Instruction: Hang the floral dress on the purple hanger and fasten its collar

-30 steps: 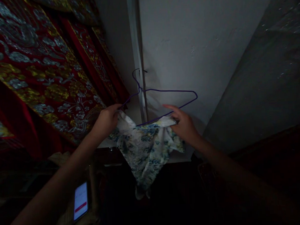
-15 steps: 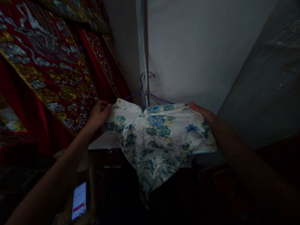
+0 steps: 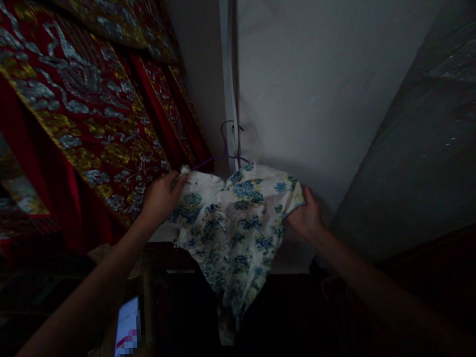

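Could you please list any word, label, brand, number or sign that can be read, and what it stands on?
No text can be read.
Lit rectangular phone screen: marks too small and blurred, lower part pixelated.
White garment with blue floral print: no lettering visible.
Red cloth with gold and silver embroidery: none readable.

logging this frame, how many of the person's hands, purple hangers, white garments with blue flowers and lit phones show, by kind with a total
Hands: 2 (left hand, right hand)
Purple hanger: 1
White garment with blue flowers: 1
Lit phone: 1
Total: 5
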A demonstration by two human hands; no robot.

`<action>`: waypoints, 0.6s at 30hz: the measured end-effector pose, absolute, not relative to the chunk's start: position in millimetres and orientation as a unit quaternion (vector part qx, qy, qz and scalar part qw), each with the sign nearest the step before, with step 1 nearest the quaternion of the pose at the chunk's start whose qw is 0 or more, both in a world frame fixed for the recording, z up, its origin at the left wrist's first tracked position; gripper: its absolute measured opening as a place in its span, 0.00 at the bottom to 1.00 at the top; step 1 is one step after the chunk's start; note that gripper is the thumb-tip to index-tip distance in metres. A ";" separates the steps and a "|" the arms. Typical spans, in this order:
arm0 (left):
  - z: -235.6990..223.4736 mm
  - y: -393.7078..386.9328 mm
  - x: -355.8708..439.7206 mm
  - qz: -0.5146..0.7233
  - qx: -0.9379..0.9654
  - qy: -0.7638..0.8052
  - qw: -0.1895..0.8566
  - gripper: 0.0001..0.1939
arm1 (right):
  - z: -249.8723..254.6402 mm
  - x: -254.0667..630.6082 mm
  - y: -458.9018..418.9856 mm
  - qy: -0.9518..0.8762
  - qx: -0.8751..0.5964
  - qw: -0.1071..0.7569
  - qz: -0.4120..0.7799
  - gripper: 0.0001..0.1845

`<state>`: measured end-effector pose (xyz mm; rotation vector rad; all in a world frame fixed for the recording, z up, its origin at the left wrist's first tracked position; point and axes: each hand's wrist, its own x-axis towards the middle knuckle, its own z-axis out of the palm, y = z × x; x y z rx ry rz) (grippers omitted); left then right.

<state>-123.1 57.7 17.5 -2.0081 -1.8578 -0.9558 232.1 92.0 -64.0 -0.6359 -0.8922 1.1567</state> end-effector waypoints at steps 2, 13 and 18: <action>16.9 55.9 -117.7 -0.317 -0.671 -0.656 0.139 0.24 | -46.8 243.2 97.7 -0.362 -0.284 0.689 0.560 0.20; 19.8 63.8 -100.5 -0.488 -0.666 -0.564 -0.007 0.26 | 34.3 211.4 10.6 -0.768 -0.123 0.323 0.539 0.37; 26.1 27.5 -56.1 -0.572 -0.661 -0.454 -0.173 0.32 | -18.3 186.0 10.8 -0.893 -0.261 0.323 0.174 0.45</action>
